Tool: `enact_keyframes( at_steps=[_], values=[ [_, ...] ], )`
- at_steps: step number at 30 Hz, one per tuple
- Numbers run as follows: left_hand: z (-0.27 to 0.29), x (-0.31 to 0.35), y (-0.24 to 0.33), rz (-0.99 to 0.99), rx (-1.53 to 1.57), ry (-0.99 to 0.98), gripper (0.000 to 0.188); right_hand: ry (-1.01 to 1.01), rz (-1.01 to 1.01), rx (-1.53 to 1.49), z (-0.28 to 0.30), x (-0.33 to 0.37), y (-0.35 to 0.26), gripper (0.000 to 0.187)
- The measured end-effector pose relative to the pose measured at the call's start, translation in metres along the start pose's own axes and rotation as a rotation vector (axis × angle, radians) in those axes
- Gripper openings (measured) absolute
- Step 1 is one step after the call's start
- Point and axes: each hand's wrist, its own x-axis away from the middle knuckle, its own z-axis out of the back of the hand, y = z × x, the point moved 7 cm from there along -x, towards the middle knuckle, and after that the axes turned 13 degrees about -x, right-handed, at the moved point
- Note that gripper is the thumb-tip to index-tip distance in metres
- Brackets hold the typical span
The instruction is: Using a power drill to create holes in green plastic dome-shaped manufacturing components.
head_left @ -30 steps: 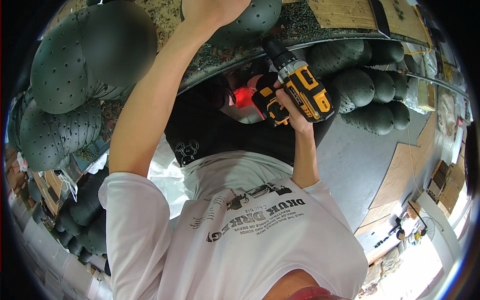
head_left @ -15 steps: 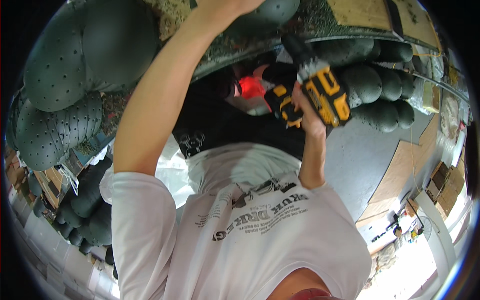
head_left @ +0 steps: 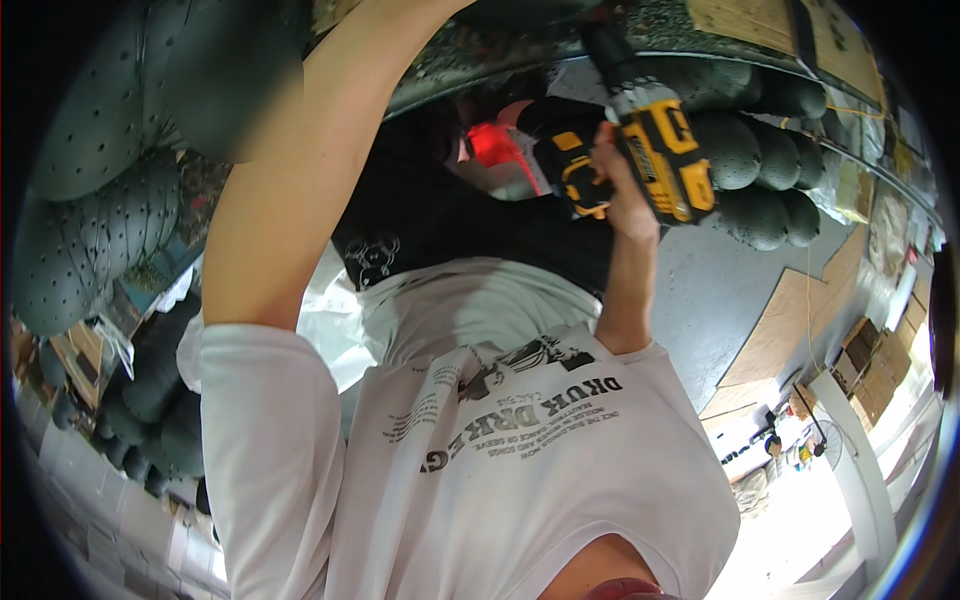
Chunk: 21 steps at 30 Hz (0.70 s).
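Note:
A yellow-and-black cordless drill (head_left: pixel 662 150) is in my right hand (head_left: pixel 628 195), fingers wrapped round its handle. Its dark chuck end points up toward the edge of a littered workbench (head_left: pixel 660 35). Whether a bit touches anything I cannot make out. My left forearm (head_left: pixel 310 170) stretches up past the top edge, and the hand itself is out of the picture. Near that wrist, the lower part of a dark rounded piece (head_left: pixel 530 10) shows at the top edge. Left of my arm stand large dark-green dome-shaped pieces dotted with holes (head_left: pixel 85 110).
More dark rounded pieces are stacked at the right (head_left: pixel 765 155) and lower left (head_left: pixel 165 430). A wooden board (head_left: pixel 745 25) lies on the bench at upper right. Cardboard sheets (head_left: pixel 775 330) are on the grey floor, and a fan (head_left: pixel 825 440) stands farther off. A red glow (head_left: pixel 495 145) shows below the bench.
My left hand has passed out of view over the top edge. The drill, still in my right hand, sits slightly higher and farther right. The whole view has shifted a little.

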Motion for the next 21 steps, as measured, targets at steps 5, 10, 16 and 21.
enact_keyframes(
  at_steps=[5,10,16,21],
  values=[
    [-0.001,-0.003,0.004,0.034,0.003,-0.127,0.043,0.008,-0.010,-0.026,0.002,0.004,-0.004,0.015],
    [0.000,-0.004,0.003,0.025,-0.040,-0.114,0.043,0.045,0.101,0.127,0.023,0.030,-0.026,0.015],
    [0.005,-0.005,0.006,0.041,-0.028,-0.139,0.045,0.009,0.047,0.100,-0.002,-0.004,-0.014,0.014],
    [0.009,-0.004,0.004,0.044,-0.028,-0.193,0.045,0.079,-0.004,-0.110,-0.002,0.017,-0.015,0.018]
  ],
)
